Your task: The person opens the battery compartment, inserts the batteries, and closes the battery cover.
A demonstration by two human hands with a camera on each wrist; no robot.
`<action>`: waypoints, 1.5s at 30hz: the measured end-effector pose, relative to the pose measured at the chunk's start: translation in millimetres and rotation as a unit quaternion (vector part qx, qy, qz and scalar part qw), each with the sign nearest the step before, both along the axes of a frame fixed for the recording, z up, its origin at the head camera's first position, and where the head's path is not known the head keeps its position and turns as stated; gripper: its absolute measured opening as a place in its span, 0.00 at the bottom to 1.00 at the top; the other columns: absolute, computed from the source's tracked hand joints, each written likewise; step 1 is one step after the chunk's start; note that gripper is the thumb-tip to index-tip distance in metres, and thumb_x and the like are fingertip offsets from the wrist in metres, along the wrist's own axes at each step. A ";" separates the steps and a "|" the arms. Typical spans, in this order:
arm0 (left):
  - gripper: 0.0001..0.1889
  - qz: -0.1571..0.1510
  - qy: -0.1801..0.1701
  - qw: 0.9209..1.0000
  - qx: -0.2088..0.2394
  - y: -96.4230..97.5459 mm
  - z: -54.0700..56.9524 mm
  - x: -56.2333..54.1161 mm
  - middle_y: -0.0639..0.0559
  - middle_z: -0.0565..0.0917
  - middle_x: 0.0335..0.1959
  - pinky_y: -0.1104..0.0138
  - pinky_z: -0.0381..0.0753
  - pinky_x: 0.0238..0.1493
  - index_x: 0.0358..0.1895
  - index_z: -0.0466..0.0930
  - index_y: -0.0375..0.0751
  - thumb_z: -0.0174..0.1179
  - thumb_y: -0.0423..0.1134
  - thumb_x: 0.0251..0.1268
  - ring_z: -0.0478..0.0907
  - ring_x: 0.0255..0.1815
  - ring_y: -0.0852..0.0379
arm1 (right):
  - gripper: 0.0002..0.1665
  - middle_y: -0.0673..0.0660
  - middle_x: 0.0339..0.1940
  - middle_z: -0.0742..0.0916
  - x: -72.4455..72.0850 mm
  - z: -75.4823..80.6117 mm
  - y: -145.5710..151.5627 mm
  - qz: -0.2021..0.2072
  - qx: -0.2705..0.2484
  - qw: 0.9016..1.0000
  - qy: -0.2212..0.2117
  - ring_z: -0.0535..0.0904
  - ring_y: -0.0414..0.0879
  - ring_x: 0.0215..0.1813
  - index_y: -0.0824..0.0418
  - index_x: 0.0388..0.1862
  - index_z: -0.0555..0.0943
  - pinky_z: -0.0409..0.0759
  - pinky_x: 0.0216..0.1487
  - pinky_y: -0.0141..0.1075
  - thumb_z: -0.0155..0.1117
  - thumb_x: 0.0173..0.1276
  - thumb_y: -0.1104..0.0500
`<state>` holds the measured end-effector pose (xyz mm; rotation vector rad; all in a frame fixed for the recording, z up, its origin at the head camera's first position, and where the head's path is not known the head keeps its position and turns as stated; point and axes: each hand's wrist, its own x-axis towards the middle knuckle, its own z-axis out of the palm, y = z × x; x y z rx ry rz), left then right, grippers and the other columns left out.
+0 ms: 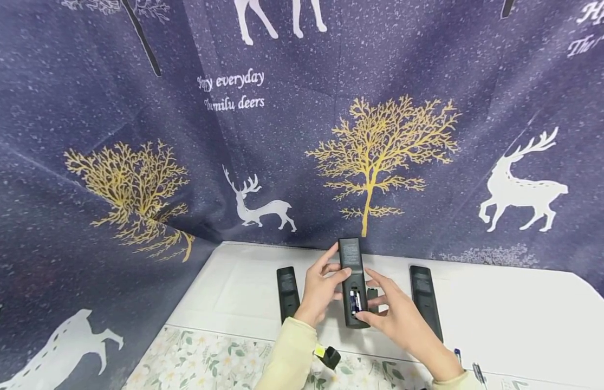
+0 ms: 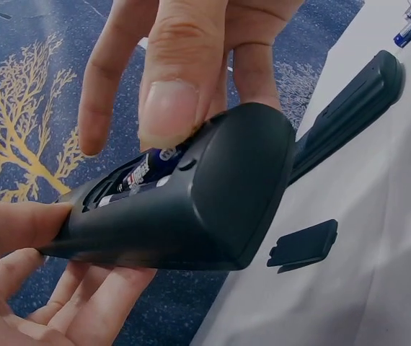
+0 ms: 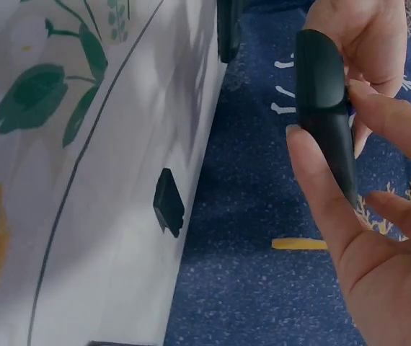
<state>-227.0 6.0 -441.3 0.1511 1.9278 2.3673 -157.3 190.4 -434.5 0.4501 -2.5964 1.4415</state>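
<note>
Gripping one side of a black remote control (image 1: 356,280), the left hand (image 1: 317,291) has its thumb laid across the open back and its fingers on the side and beneath. The right hand (image 1: 398,313) pinches the lower end, its thumb pressing at the batteries (image 1: 355,303) in the uncovered compartment. Two cells sit there side by side, blue and white. The remote is held above the white tabletop (image 1: 506,311) — back outward, between both hands.

Near the right fingers, a small dark cover (image 2: 305,246) lies on the tabletop. Farther out, a second remote (image 1: 288,292) lies to the left and a third (image 1: 425,298) to the right. Below the hands, a black object (image 1: 332,357) with a yellow part rests on floral cloth (image 1: 204,352); loose batteries (image 2: 410,30) lie beyond the third remote — and a blue backdrop (image 1: 282,146) with deer and trees hangs behind.
</note>
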 end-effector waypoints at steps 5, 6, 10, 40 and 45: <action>0.34 0.003 0.004 1.000 -0.002 -0.4 1.2 0.5 0.44 0.84 0.49 0.63 0.88 0.27 0.77 0.76 0.60 0.71 0.33 0.70 0.86 0.38 0.55 | 0.56 0.65 0.62 0.81 -0.8 -2.7 -0.5 -0.006 -0.004 1.000 0.025 0.87 0.40 0.44 0.59 0.83 0.66 0.88 0.39 0.33 0.84 0.59 0.67; 0.34 0.004 0.005 1.000 -0.002 -0.4 1.3 0.5 0.44 0.84 0.49 0.63 0.88 0.27 0.77 0.76 0.60 0.71 0.33 0.70 0.86 0.38 0.55 | 0.56 0.64 0.62 0.81 -0.9 -3.3 -1.1 -0.009 -0.005 1.000 0.029 0.87 0.40 0.43 0.60 0.83 0.66 0.88 0.38 0.33 0.85 0.58 0.67; 0.34 0.006 0.009 1.000 -0.004 -0.2 1.4 0.6 0.44 0.84 0.49 0.63 0.87 0.26 0.76 0.76 0.60 0.71 0.33 0.69 0.87 0.37 0.53 | 0.55 0.64 0.60 0.82 -1.3 -4.6 -3.0 -0.018 -0.011 0.999 0.036 0.87 0.41 0.42 0.59 0.82 0.68 0.88 0.38 0.33 0.85 0.57 0.67; 0.33 0.012 0.003 1.000 -0.016 1.7 0.2 -0.3 0.45 0.84 0.51 0.64 0.86 0.28 0.77 0.75 0.63 0.69 0.34 0.72 0.86 0.38 0.55 | 0.47 0.65 0.62 0.80 -5.3 -3.0 -6.6 -0.046 -0.001 0.999 0.008 0.86 0.46 0.46 0.62 0.81 0.68 0.87 0.42 0.30 0.81 0.66 0.64; 0.33 0.011 -0.003 1.000 -0.015 1.2 0.7 0.3 0.45 0.83 0.50 0.64 0.85 0.28 0.77 0.75 0.63 0.69 0.33 0.72 0.85 0.37 0.56 | 0.38 0.64 0.58 0.83 -5.3 0.4 1.0 -0.053 0.033 0.996 0.061 0.87 0.48 0.47 0.64 0.77 0.72 0.87 0.40 0.32 0.73 0.70 0.70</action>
